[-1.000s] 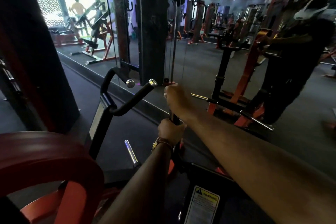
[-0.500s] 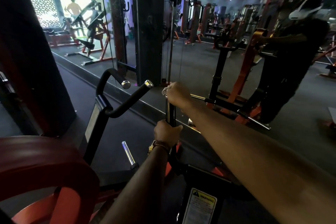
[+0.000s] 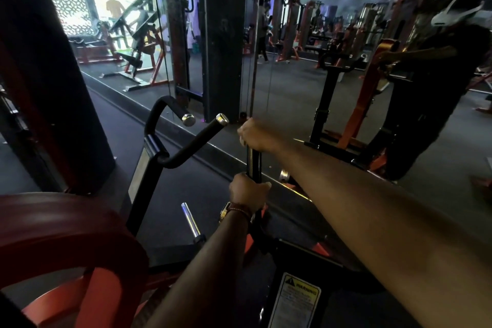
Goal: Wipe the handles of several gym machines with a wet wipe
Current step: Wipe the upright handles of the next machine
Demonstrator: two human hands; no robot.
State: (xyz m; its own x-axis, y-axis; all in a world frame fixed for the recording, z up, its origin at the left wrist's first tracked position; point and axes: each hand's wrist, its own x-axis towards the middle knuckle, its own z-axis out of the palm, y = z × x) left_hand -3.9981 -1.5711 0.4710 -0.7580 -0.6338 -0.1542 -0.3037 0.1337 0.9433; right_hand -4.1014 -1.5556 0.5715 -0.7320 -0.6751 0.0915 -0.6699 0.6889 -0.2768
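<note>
Handle (image 3: 253, 165), black upright bar on the machine just in front of the person, centre of view, standing close to the mirror wall (image 3: 292, 82). Right hand (image 3: 254, 137) is wrapped round the top end of the handle, fingers curled over it; a small pale bit shows at the fingers, cannot tell if that is the wet wipe. Left hand (image 3: 249, 192) grips the same handle lower down, fist closed round it, watch (image 3: 225, 214) and a thread band on the wrist. Versus half a second ago: right hand sits a little higher on the bar, so more bare black handle shows between the two hands; left hand in the same spot, same grip. Camera view shifted only slightly. Second handle (image 3: 194, 142), black, angled, chrome end cap, stands to the left of the gripped one, untouched. Short chrome peg (image 3: 190, 221) below it, near the left forearm. Red rounded pad (image 3: 61, 231) fills the lower left corner. Warning sticker (image 3: 294, 301) on the black frame at the bottom edge, text too small to read. Mirror shows the person's reflection at far right, blurred. No containers in view.
</note>
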